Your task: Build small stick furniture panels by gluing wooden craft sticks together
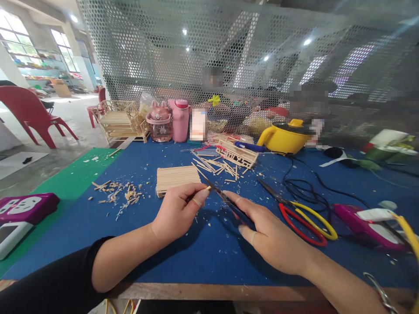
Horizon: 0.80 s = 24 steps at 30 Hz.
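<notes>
My left hand (178, 209) pinches a thin stick (202, 190) closed, my right hand (268, 233) grips dark scissors (225, 201) at its tip; a finished slat panel (176, 178) lies just beyond, loose sticks (214, 166) remain uncut.

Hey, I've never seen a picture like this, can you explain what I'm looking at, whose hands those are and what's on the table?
This is one picture from a camera worn on a person's head, looking down at their own bare hands. The left hand pinches a thin wooden stick. The right hand holds small dark scissors at the stick's tip. On the blue mat lie a flat panel of sticks, wood scraps, loose sticks and red-and-yellow scissors.
</notes>
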Each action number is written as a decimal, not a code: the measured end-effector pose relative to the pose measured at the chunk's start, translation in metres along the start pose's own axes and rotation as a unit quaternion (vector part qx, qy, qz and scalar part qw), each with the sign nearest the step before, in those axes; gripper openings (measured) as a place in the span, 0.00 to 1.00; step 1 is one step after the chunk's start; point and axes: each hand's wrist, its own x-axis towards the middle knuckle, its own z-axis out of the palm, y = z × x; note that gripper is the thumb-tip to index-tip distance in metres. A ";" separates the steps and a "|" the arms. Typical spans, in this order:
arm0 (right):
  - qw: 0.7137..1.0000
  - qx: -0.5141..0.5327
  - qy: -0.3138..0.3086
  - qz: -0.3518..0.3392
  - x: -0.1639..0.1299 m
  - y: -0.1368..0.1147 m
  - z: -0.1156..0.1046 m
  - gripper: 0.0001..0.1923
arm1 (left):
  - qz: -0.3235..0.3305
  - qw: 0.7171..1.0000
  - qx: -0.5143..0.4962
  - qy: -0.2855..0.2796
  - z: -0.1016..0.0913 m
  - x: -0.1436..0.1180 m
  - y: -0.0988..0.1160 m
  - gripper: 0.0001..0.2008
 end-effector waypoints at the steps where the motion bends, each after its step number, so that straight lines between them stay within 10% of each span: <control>1: 1.000 0.007 0.011 0.000 0.001 -0.003 -0.001 0.30 | 0.002 1.000 0.002 0.000 0.000 0.000 0.000 0.13; 5: 0.989 0.131 -0.041 0.057 0.000 -0.012 -0.002 0.11 | 0.007 1.000 -0.018 -0.012 0.000 -0.001 0.002 0.14; 11: 0.878 0.445 -0.109 0.137 -0.003 -0.008 0.007 0.08 | -0.031 0.996 -0.086 -0.018 -0.001 -0.001 0.002 0.15; 16: 0.985 0.057 0.094 0.132 0.023 0.028 -0.004 0.27 | -0.115 0.982 -0.147 -0.028 0.002 0.002 -0.004 0.17; 19: 0.961 -0.189 0.072 0.190 0.045 0.064 -0.010 0.31 | -0.131 0.977 -0.165 -0.034 0.004 0.003 -0.006 0.15; 24: 0.934 -0.305 0.084 0.165 0.070 0.077 -0.015 0.38 | -0.060 0.997 -0.016 -0.042 0.000 0.007 -0.008 0.13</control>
